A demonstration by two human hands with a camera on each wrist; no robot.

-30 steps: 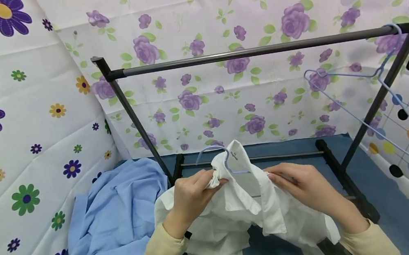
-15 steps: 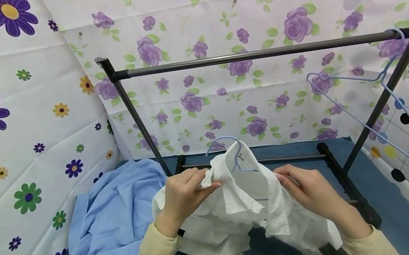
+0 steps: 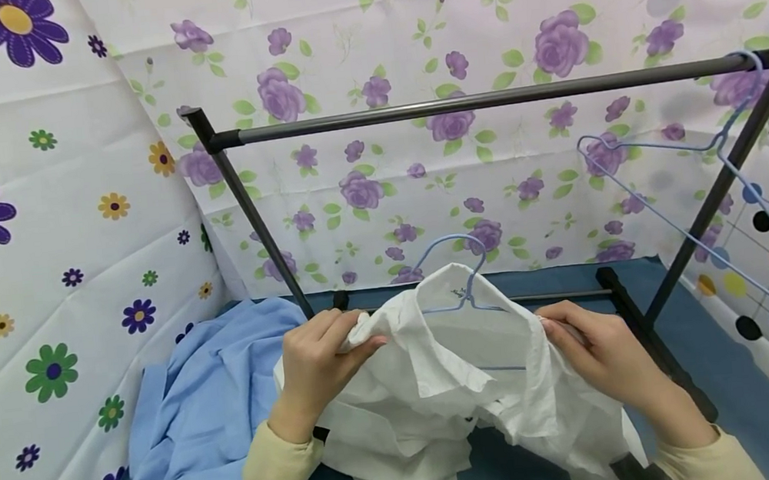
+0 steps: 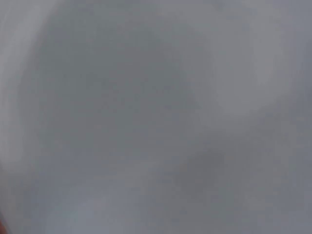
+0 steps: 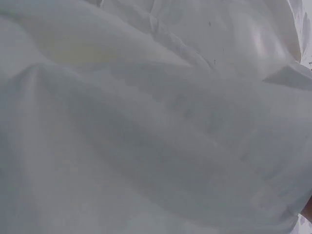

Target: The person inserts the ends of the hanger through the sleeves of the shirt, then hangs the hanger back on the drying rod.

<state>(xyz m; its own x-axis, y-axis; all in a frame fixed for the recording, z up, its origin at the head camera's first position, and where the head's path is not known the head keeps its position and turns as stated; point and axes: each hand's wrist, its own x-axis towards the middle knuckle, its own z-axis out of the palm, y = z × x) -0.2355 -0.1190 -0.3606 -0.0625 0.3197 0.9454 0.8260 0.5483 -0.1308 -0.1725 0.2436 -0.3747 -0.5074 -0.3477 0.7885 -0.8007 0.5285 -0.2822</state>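
Observation:
A white collared shirt [image 3: 394, 417] is draped on a blue wire hanger [image 3: 450, 237], whose hook stands up out of the collar opening. My left hand [image 3: 320, 366] pinches the cloth at the shirt's left shoulder between thumb and fingers. On the other side, my right hand [image 3: 600, 350] pinches the cloth beside the collar's right edge. Most of the hanger's body is hidden inside the shirt. In the right wrist view, white shirt fabric [image 5: 161, 151] fills nearly everything; the left wrist view is a grey blur of cloth [image 4: 112, 97].
A dark metal garment rack [image 3: 448, 109] stands behind the shirt. Another blue hanger [image 3: 667, 143] hangs bare at its right end. A crumpled light-blue garment [image 3: 221, 418] lies on the left of the dark blue surface [image 3: 737, 360]. Printed cloth walls enclose the area.
Both hands have moved further apart, the left hand leftward and the right hand slightly rightward, spreading the collar. The hanger's hook has shifted right and up and stands more upright.

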